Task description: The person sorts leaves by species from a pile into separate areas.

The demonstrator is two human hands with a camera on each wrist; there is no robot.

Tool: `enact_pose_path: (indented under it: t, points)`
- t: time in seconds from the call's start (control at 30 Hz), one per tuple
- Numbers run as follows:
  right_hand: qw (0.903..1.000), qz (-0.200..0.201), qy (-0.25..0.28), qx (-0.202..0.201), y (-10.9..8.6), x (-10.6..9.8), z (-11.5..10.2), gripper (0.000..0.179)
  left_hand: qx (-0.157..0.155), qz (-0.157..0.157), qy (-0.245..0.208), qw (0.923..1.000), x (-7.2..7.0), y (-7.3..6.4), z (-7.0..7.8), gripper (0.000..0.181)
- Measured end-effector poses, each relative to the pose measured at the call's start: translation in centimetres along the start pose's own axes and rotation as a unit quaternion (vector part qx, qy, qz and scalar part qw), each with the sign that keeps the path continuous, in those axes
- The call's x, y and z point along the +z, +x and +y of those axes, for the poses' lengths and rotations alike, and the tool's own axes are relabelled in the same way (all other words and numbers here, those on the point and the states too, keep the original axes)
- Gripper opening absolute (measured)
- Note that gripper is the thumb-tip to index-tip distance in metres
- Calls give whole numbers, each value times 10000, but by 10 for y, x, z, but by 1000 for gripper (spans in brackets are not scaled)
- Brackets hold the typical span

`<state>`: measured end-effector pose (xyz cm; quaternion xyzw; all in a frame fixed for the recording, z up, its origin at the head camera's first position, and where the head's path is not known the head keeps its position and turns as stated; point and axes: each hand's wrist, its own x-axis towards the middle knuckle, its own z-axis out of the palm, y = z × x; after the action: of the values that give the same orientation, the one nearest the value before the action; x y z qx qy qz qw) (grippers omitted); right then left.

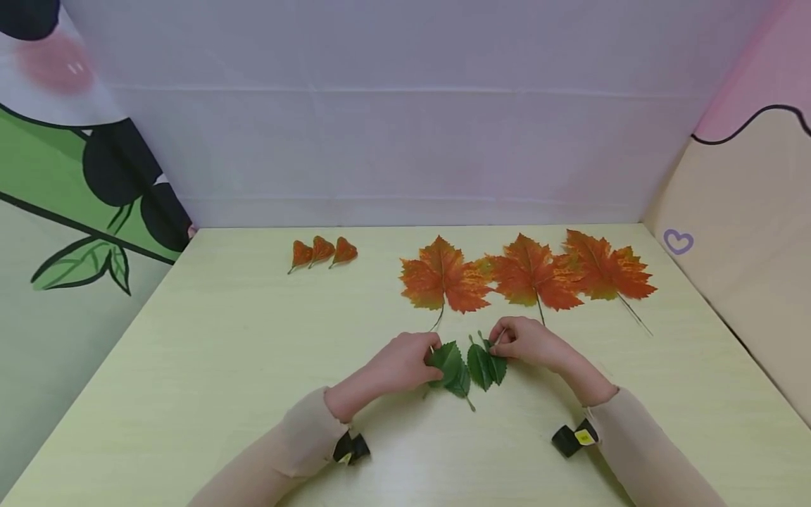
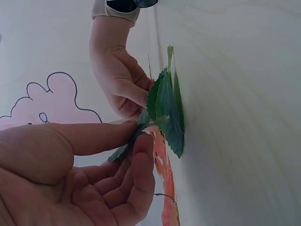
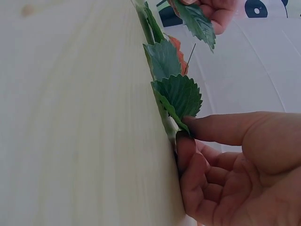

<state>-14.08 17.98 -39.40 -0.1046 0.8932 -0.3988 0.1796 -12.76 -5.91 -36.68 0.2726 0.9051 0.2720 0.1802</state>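
My left hand (image 1: 402, 365) pinches a green serrated leaf (image 1: 446, 360) between thumb and finger. In the right wrist view this leaf (image 3: 197, 26) is held above the table. Just under it, another green leaf (image 1: 460, 384) lies with its stem toward the front. My right hand (image 1: 529, 343) pinches a second green leaf (image 1: 498, 367) at its stem end, and the right wrist view shows the thumb and finger on that leaf (image 3: 181, 95). Beside it, toward the left hand, lies one more green leaf (image 1: 479, 366), partly overlapped.
Behind the hands, three large orange maple leaves (image 1: 442, 274) lie in a row, stems pointing forward. Three small orange leaves (image 1: 322, 250) lie at the back left of the pale table (image 1: 190, 394). A white cloth backdrop (image 1: 405, 155) stands along the far edge.
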Motion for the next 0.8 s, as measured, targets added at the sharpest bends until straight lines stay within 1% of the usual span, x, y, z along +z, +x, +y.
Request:
enact_pose_path:
  t: [0.2,0.3,0.4,0.53,0.8]
  points:
    - [10000,20,-23,-12,0,-1,0,16,168,101,-145,9997,-6,-1,0,17]
    - [10000,9,-70,12,-1,-1,0,15,163,165,-231,9995,-10,-2,-2,15]
    - [10000,12,-78,0,-1,-1,-1,15,186,310,-323,9988,-17,-1,-5,12]
    - [10000,16,-98,0,-1,-2,-2,16,104,493,-464,9976,-27,-2,-8,11]
    - [10000,-15,-83,-37,-2,-1,-2,17,-155,761,-565,9954,-41,-6,-20,11]
